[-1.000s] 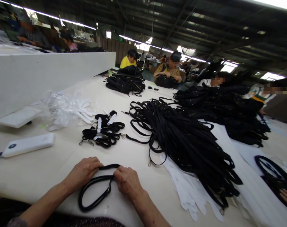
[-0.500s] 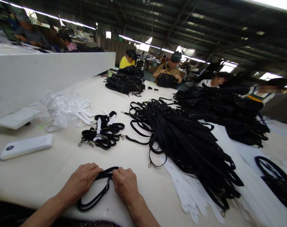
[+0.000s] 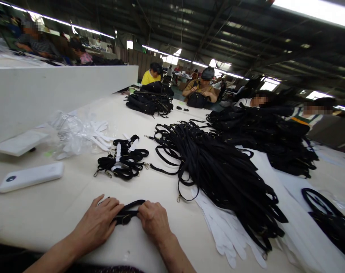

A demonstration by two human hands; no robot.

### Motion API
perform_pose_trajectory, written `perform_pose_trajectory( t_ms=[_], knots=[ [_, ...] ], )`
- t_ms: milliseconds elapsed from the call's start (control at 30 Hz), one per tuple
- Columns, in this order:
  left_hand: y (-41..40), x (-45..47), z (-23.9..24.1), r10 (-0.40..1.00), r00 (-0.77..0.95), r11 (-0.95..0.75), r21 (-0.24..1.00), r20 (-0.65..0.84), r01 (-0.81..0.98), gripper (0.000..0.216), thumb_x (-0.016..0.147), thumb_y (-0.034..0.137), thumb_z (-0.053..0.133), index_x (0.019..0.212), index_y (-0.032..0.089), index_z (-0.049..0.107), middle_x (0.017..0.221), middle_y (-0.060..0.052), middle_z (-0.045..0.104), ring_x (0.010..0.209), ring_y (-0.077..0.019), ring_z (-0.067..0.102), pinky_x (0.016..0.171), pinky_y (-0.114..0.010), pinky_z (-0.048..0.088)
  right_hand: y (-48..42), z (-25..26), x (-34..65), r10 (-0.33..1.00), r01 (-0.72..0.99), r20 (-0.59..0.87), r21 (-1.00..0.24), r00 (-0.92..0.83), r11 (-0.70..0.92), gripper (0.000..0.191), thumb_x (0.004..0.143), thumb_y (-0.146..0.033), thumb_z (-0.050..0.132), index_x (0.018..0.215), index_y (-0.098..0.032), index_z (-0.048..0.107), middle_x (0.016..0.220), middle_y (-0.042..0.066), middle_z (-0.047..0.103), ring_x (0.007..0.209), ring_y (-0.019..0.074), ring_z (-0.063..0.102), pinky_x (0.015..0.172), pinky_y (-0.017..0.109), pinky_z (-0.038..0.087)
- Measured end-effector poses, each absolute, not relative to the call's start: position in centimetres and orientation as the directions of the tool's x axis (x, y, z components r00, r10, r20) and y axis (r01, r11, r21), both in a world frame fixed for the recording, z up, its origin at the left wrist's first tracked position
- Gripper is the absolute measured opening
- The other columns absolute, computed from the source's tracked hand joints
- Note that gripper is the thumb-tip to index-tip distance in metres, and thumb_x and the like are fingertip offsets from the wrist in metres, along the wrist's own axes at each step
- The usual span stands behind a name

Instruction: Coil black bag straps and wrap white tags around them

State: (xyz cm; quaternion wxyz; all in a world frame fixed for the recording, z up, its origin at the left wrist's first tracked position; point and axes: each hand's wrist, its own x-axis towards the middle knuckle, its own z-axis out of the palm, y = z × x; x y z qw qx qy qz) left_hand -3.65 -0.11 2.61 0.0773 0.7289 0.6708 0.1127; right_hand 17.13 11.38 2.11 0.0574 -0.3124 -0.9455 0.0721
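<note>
A black strap (image 3: 132, 206) with a metal slider buckle is stretched between my two hands, low over the pale table near its front edge. My left hand (image 3: 100, 218) is closed on its left end, one finger lifted a little. At the other end, my right hand (image 3: 154, 218) grips the strap with fingers curled. Just beyond my hands lie coiled black straps (image 3: 127, 161) with metal clips, wrapped in white strips. To the right of them spreads a large pile of loose black straps (image 3: 215, 167), partly over white paper strips (image 3: 218, 223).
A white power bank (image 3: 32, 177) and a flat white block (image 3: 20, 143) lie at left, by clear plastic bags (image 3: 71, 132). Black bags (image 3: 254, 132) are heaped at right, and more (image 3: 149, 98) at the back. Several people sit around; a white partition (image 3: 64, 85) stands left.
The strap's hanging loop has been drawn up, and its buckle now sits between my hands. My left hand has flattened and shifted slightly over the strap.
</note>
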Motion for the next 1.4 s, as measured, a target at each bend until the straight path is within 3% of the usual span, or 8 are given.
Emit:
perform_pose_trajectory(
  t_ms=[167, 333, 400, 533, 767, 1067, 1200, 1400],
  knots=[
    [1.0, -4.0, 1.4, 0.976, 0.113, -0.160, 0.264, 0.184, 0.951, 0.032, 0.092, 0.016, 0.045, 0.118, 0.028, 0.060, 0.107, -0.003, 0.068, 0.104, -0.0210, 0.062, 0.110, -0.052, 0.031, 11.5, 3.1, 17.9, 0.612, 0.579, 0.120, -0.227, -0.782, 0.783, 0.007, 0.093, -0.028, 0.057, 0.097, -0.024, 0.062, 0.110, 0.002, 0.067, 0.091, 0.0191, 0.060, 0.080, 0.034, 0.042],
    [1.0, -4.1, -0.1, 0.955, 0.107, -0.184, 0.272, 0.275, 0.944, 0.028, 0.094, 0.018, 0.048, 0.118, 0.027, 0.060, 0.107, -0.003, 0.069, 0.101, -0.0203, 0.063, 0.110, -0.051, 0.033, 11.2, 3.6, 16.3, 0.505, 0.423, 0.248, -0.318, -0.827, 0.848, 0.064, 0.084, -0.049, 0.069, 0.137, -0.024, 0.045, 0.150, 0.009, 0.044, 0.133, 0.0281, 0.039, 0.112, 0.047, 0.027],
    [0.9, -4.0, -0.3, 0.956, 0.093, -0.173, 0.282, 0.277, 0.944, 0.028, 0.095, 0.019, 0.048, 0.118, 0.027, 0.061, 0.107, -0.003, 0.070, 0.101, -0.0204, 0.064, 0.109, -0.051, 0.034, 11.3, 3.1, 15.2, 0.490, 0.406, 0.216, -0.339, -0.844, 0.849, 0.059, 0.084, -0.049, 0.068, 0.134, -0.024, 0.047, 0.145, 0.009, 0.049, 0.133, 0.0269, 0.040, 0.113, 0.048, 0.025],
    [1.0, -4.6, 0.2, 0.976, 0.059, -0.139, 0.390, 0.211, 0.910, 0.028, 0.095, 0.029, 0.051, 0.121, 0.030, 0.062, 0.111, -0.003, 0.071, 0.105, -0.0224, 0.064, 0.106, -0.048, 0.042, 11.7, 1.7, 13.9, 0.486, 0.413, 0.128, -0.369, -0.865, 0.832, 0.021, 0.093, -0.035, 0.059, 0.112, -0.027, 0.059, 0.114, 0.002, 0.067, 0.113, 0.0204, 0.053, 0.110, 0.048, 0.026],
    [1.1, -9.9, 2.8, 0.950, -0.289, 0.104, 0.751, 0.119, 0.652, 0.042, 0.099, 0.044, 0.035, 0.128, 0.025, 0.059, 0.130, -0.004, 0.066, 0.121, -0.0213, 0.060, 0.107, -0.037, 0.048, 11.5, 0.9, 14.3, 0.500, 0.413, 0.161, -0.383, -0.851, 0.827, 0.029, 0.094, -0.026, 0.057, 0.123, -0.030, 0.054, 0.114, 0.002, 0.067, 0.112, 0.0198, 0.054, 0.112, 0.051, 0.020],
    [0.9, -5.3, 0.8, 0.988, 0.055, -0.101, 0.346, 0.142, 0.933, 0.062, 0.085, 0.045, 0.063, 0.143, 0.032, 0.044, 0.145, -0.009, 0.055, 0.135, -0.0322, 0.046, 0.114, -0.059, 0.031, 11.5, 1.0, 14.1, 0.506, 0.420, 0.167, -0.375, -0.846, 0.826, 0.026, 0.095, -0.027, 0.055, 0.121, -0.029, 0.055, 0.112, 0.002, 0.067, 0.111, 0.0193, 0.054, 0.112, 0.049, 0.020],
    [1.7, -4.1, 0.1, 0.983, 0.024, -0.085, 0.335, 0.183, 0.938, 0.027, 0.094, 0.033, 0.051, 0.119, 0.030, 0.062, 0.114, -0.004, 0.070, 0.110, -0.0228, 0.062, 0.110, -0.050, 0.036, 11.5, 1.2, 14.4, 0.520, 0.431, 0.151, -0.397, -0.840, 0.811, 0.022, 0.097, -0.032, 0.054, 0.118, -0.031, 0.057, 0.111, 0.000, 0.068, 0.109, 0.0180, 0.055, 0.111, 0.047, 0.021],
    [1.6, -4.5, -1.7, 0.974, 0.051, -0.120, 0.315, 0.219, 0.941, 0.027, 0.095, 0.039, 0.052, 0.120, 0.037, 0.062, 0.100, 0.000, 0.071, 0.096, -0.0201, 0.067, 0.090, -0.037, 0.048, 11.9, 0.0, 14.8, 0.515, 0.414, 0.187, -0.400, -0.837, 0.818, 0.022, 0.094, -0.039, 0.060, 0.115, -0.036, 0.060, 0.104, -0.006, 0.071, 0.101, 0.0145, 0.058, 0.098, 0.036, 0.031]
  ],
)
